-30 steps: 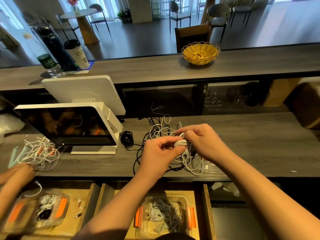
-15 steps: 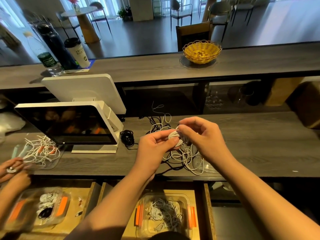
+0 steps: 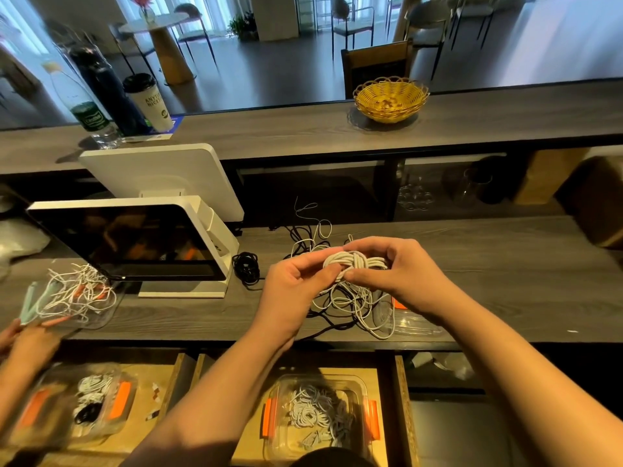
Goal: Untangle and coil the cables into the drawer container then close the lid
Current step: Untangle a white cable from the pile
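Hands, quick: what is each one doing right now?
Left hand: closed on the left end of the coiled white cable.
Right hand: closed on the same coil, pinching its right side.

1. Two hands of the wearer: left hand (image 3: 292, 288) and right hand (image 3: 401, 274), centre of the frame.
2. One further hand (image 3: 32, 342) at the left edge.
3. Two clear containers with orange clips: one container (image 3: 273, 429) at lower centre, another container (image 3: 121, 416) at lower left.
4. One white coiled bundle (image 3: 354, 261) between the wearer's hands.
5. One black coil (image 3: 246, 267) left of centre.
6. Two screens at left: front screen (image 3: 135, 244), rear screen (image 3: 161, 173).
7. One yellow basket (image 3: 390, 100), upper right.
8. One paper cup (image 3: 150, 102), upper left.
9. Two bottles, upper left: clear bottle (image 3: 84, 106), dark bottle (image 3: 108, 89).
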Demonstrator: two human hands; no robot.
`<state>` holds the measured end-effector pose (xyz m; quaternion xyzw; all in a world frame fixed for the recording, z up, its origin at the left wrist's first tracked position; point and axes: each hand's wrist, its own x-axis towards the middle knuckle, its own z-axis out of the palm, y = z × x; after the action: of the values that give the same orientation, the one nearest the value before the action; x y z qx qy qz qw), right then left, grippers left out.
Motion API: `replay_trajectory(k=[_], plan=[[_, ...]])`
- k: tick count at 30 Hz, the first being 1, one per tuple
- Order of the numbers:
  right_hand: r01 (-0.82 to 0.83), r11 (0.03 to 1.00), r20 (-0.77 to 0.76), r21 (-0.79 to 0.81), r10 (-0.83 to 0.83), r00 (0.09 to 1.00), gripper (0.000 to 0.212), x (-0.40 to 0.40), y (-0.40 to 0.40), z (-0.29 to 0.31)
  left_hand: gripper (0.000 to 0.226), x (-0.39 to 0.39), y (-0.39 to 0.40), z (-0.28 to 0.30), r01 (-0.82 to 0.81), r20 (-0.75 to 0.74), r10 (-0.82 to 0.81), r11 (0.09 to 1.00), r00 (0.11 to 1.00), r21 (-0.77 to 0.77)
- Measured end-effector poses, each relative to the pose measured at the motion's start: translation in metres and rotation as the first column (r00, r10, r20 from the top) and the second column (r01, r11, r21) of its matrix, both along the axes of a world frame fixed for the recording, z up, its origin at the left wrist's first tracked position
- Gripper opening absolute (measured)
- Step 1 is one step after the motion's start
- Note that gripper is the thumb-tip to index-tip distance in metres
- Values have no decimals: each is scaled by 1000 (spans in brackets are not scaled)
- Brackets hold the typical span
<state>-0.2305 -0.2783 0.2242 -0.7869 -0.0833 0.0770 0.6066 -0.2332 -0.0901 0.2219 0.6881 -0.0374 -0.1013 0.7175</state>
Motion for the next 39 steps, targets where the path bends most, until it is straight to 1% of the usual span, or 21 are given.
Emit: replay_trajectory(k=[7, 11, 13, 15, 17, 19, 20, 21, 22, 24, 26, 28, 31, 32, 34, 35, 36, 37, 39], plan=[[1, 999, -32, 41, 0, 999, 35, -5, -4, -3, 26, -3, 0, -1, 56, -80, -62, 996, 995, -68], [-8, 998, -52, 59, 11, 999, 32, -7, -7, -2, 33, -2, 0, -1, 55, -236, -107, 975, 966, -215], [-32, 997, -77, 71, 38, 996, 30, -8, -9, -1, 33, -2, 1, -2, 74, -267, -138, 969, 954, -237], [-45, 996, -99, 77, 52, 994, 28, -10, -12, -2, 34, -3, -1, -5, 93, -225, -132, 979, 965, -179], [-36, 998, -96, 42, 40, 995, 27, -11, -13, -2, 33, -4, -5, -10, 51, -184, -66, 995, 981, -82], [-19, 996, -44, -87, 15, 999, 27, -12, -12, -5, 28, -4, -8, -14, -36, -191, 54, 995, 980, 94], [-6, 987, -16, -158, 4, 1000, 28, -12, -11, -7, 29, -3, -9, -16, -43, -211, 87, 978, 974, 204], [14, 978, 4, -207, -13, 1000, 29, -12, -9, -9, 34, -3, -9, -17, -2, -248, 77, 957, 966, 289], [38, 971, 22, -236, -34, 999, 31, -12, -8, -10, 41, -4, -9, -18, 70, -295, 30, 944, 955, 322], [59, 958, 58, -281, -45, 997, 33, -13, -8, -12, 46, -6, -11, -16, 200, -367, -87, 938, 926, 284], [34, 952, 82, -304, -9, 997, 34, -14, -7, -14, 37, -7, -12, -15, 233, -385, -137, 948, 913, 216], [26, 949, 110, -315, 9, 994, 35, -16, -10, -15, 28, -6, -14, -14, 231, -375, -139, 950, 917, 211], [25, 938, 135, -346, 23, 991, 43, -19, -13, -15, 25, -9, -19, -13, 205, -328, -120, 949, 937, 239], [34, 942, 146, -332, 15, 989, 45, -20, -14, -16, 25, -11, -22, -11, 186, -302, -107, 952, 947, 244], [88, 965, 188, -247, -41, 981, 46, -24, -15, -17, 26, -14, -27, -6, 136, -234, -76, 958, 969, 254], [121, 974, 209, -190, -81, 975, 42, -25, -16, -17, 26, -15, -29, -3, 104, -208, -56, 969, 976, 225], [145, 980, 222, -139, -112, 969, 37, -26, -16, -16, 26, -15, -31, -2, 69, -210, -37, 987, 977, 147], [153, 983, 225, -101, -128, 966, 32, -26, -17, -15, 26, -15, -32, 0, 30, -238, -23, 999, 971, 25], [129, 990, 202, -57, -116, 973, 27, -23, -19, -11, 26, -16, -33, 1, -26, -302, -43, 975, 952, -222]])
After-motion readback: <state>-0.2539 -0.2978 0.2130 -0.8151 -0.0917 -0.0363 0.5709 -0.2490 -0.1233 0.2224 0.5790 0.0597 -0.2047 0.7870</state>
